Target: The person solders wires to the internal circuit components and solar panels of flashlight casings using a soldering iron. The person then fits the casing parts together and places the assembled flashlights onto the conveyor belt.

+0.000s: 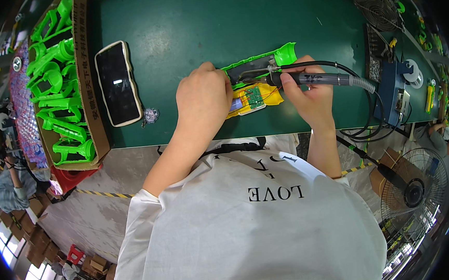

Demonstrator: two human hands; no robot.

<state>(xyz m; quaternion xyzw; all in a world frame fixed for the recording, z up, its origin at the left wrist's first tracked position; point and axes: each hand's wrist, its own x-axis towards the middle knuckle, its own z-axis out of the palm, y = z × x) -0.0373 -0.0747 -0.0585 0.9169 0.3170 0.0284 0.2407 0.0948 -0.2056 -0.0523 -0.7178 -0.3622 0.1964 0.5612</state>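
My right hand (311,98) is closed around the dark grey handle of a soldering iron (327,79), with a thin bent metal tube at its front. The iron's tip points left, over the seam between a long bright-green plastic shell (284,55) and a yellow plastic part (270,99). In the yellow part sits a small green circuit board (255,98) with thin wires. At the left end of both parts, my left hand (200,97) is closed, its fingertips turned inward and mostly hidden. What it pinches does not show.
A cardboard box (92,126) of green plastic shells stands at the left, beside a phone in a pale case (118,85). A blue soldering station (389,92), a solder spool (413,74) and cables lie right. A standing fan (414,192) is at lower right.
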